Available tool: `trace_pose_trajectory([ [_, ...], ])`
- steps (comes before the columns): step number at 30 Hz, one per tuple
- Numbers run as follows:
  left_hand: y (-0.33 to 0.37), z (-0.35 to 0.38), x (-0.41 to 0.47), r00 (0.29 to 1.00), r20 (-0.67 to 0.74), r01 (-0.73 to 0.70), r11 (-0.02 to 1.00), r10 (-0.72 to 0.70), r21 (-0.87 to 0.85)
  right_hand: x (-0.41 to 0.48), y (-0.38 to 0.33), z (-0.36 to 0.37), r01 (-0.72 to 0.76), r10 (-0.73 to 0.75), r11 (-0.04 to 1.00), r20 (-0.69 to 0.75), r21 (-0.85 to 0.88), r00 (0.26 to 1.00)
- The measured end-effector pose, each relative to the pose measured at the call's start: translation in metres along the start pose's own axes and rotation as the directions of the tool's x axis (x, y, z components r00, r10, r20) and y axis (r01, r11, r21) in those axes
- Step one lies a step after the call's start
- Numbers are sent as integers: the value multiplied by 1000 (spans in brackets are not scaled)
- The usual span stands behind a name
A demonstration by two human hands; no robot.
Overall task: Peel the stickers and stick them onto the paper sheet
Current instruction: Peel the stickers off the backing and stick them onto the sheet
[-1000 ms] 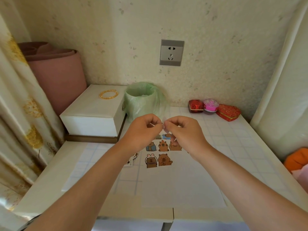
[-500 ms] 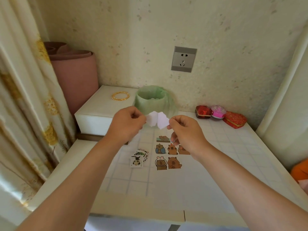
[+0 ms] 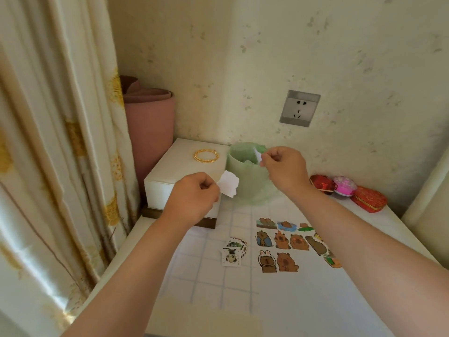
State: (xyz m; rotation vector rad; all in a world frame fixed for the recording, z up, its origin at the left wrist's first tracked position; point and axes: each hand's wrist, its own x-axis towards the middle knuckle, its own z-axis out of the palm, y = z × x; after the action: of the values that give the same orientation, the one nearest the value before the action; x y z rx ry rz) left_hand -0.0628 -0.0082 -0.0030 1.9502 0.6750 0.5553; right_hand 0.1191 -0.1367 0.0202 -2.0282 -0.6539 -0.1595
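Sticker work at that moment came down to two white pieces, one in each hand. My left hand pinched the larger white piece between thumb and curled fingers, its blank side toward me. My right hand, further out, pinched a smaller white scrap that I saw nearly edge-on. I could not tell for certain which was sticker and which was backing. I judged the scrap to be the backing, since my right hand held it over the mouth of the green-lined bin.

To do this step well, I needed to let the scrap go only once it was well inside the rim, so it would not drift onto the tabletop. The left pinch had to stay at the very edge, keeping skin off the glue and the piece uncurled. Then it should go down one edge first and be smoothed outward.

The paper sheet lay below and nearer me than both hands. The stuck stickers sat in rows under my right forearm, which hid a few of them. The unpeeled pile lay just left of those rows. Beyond my left hand stood a white box with a gold bangle on its lid.
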Motion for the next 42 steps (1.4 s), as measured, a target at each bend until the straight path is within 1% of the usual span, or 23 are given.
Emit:
trace_pose_trajectory([
  [2, -2, -1, 1, 1000, 10, 2, 1000, -2, -1, 18, -7, 10, 34, -36, 994, -13, -99, 999],
  [3, -3, -1, 3, 1000, 12, 2, 1000, -2, -4, 25, -10, 14, 50, -50, 983, 5, -175, 999],
  [5, -4, 0, 5, 1000, 13, 0, 1000, 0, -9, 34, -13, 19, 53, -34, 952, 68, -303, 997],
  [7, -6, 2, 5, 1000, 12, -16, 1000, 16, -15, 40, -14, 23, 37, 4, 931, 113, -362, 994],
  [8, -7, 3, 6, 1000, 10, -28, 1000, 28, -13, 40, -14, 23, 33, 13, 930, 122, -365, 992],
  [10, -7, 5, 6, 999, 1, -48, 999, 48, -7, 36, -15, 23, 40, 0, 947, 123, -319, 992],
  [13, -4, 9, 4, 999, 4, -50, 998, 50, -32, 13, -18, 15, 97, -70, 972, 130, -215, 989],
  [17, 5, 21, -1, 997, 79, 19, 991, -8, -135, -33, -8, -3, 127, -113, 988, 161, -85, 981],
  [19, 12, 26, -4, 985, 161, 91, 970, -55, -226, -50, 4, -15, 91, -89, 996, 161, -7, 983],
  [21, 20, 31, -9, 949, 302, 190, 927, -89, -324, -63, 14, -27, 0, -22, 994, 195, 113, 981],
  [22, 22, 34, -11, 919, 382, 239, 904, -94, -354, -69, 18, -33, -52, 9, 982, 230, 183, 973],
  [25, 25, 46, -19, 791, 608, 361, 852, -65, -379, -81, 24, -51, -229, 64, 892, 393, 389, 917],
  [27, 27, 55, -23, 711, 703, 425, 815, -32, -393, -84, 27, -61, -303, 73, 848, 470, 435, 880],
  [30, 30, 65, -27, 642, 766, 483, 777, -3, -402, -83, 30, -70, -338, 80, 837, 516, 430, 853],
  [36, 31, 89, -27, 536, 844, 540, 764, 13, -354, -80, 44, -84, -364, 76, 824, 552, 434, 830],
  [39, 32, 99, -27, 520, 854, 592, 715, 14, -372, -78, 54, -91, -415, 126, 794, 548, 444, 827],
  [42, 31, 111, -28, 543, 840, 642, 647, -6, -411, -77, 63, -96, -485, 205, 739, 529, 467, 823],
])
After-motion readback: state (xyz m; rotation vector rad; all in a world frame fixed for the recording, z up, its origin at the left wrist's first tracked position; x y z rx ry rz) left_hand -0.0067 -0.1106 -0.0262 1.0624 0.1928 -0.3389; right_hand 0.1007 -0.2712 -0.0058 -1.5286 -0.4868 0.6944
